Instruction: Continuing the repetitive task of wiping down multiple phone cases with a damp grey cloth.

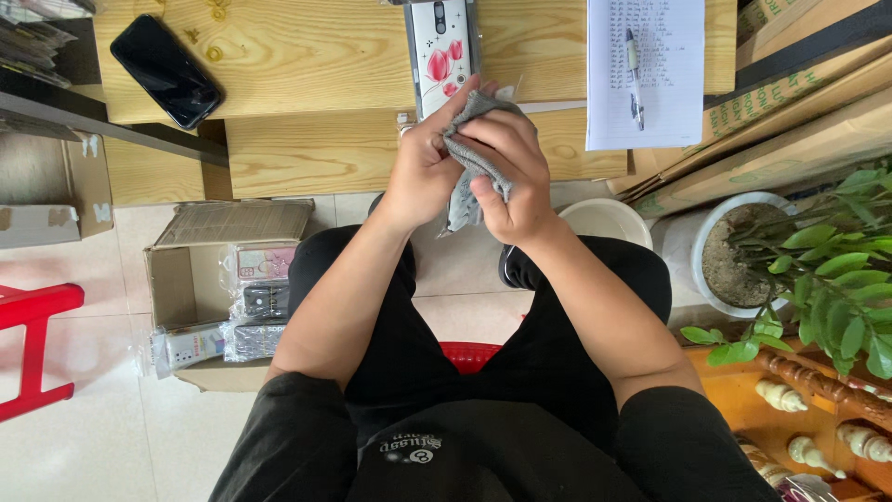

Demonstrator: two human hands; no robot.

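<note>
Left hand: the left hand (423, 172) is raised in front of the desk edge, fingers curled around a thin clear piece that is mostly hidden by the grey cloth; what the piece is cannot be told.
Right hand: the right hand (509, 177) is clenched on the grey cloth (472, 153), pressing it against the left hand's fingers.
Grey cloth: bunched between both hands, just below the phone case, its lower end hanging down between the wrists.
Phone case: a white phone case (444, 51) with pink flowers lies flat on the wooden desk (316, 65), just beyond the hands.
Black phone: a black phone (165, 70) lies screen-up on the desk's left part, well apart from the hands.
Paper and pen: a written sheet (664, 84) lies on the desk's right part with a pen (634, 74) on it.
Cardboard box: an open cardboard box (200, 279) stands on the floor left of the person's knee; it holds several phone cases in clear bags (251, 311), some spilling over its front edge.
White pot: a white pot (720, 256) on the right holds soil and a green plant (832, 279).
White bowl: a white bowl (609, 221) sits on the floor under the desk edge, its contents not visible.
</note>
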